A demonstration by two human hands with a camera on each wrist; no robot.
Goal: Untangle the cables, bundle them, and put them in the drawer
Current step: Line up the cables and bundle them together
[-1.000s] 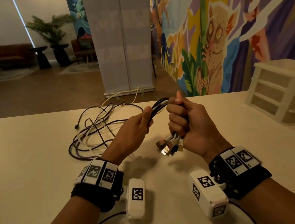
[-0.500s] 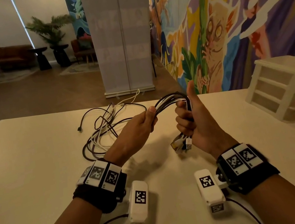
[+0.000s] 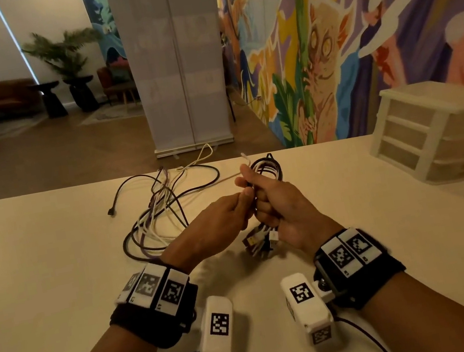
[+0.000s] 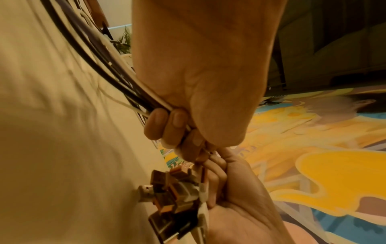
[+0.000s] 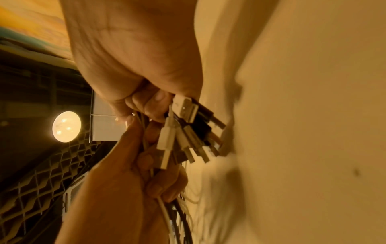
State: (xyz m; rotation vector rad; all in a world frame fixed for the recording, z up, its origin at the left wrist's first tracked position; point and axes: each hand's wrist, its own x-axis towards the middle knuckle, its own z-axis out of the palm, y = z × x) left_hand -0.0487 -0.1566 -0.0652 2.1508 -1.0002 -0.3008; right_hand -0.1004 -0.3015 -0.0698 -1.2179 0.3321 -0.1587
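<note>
1. Head view: above a pale beige table (image 3: 40, 271), the right hand (image 3: 285, 213) is fisted round a gathered bunch of black and white cables (image 3: 266, 168), a cluster of USB plugs (image 3: 259, 240) hanging below the fist.
2. The left hand (image 3: 217, 225), touching the right at its 9 o'clock, is curled tight on the same strands; the left wrist view shows its fingers (image 4: 165, 125) wrapped round them.
3. The loose tails of the cables (image 3: 154, 217) sprawl on the table at 10 o'clock from the hands, apparently not quite untangled, though motion blur makes that hard to judge.
4. The step in hand looks like looping slack into the bundle.
5. Next, likely: feed another loop into the right fist, plugs kept aligned.
6. A white plastic drawer unit (image 3: 439, 130) waits at 2 o'clock, drawers closed.
</note>
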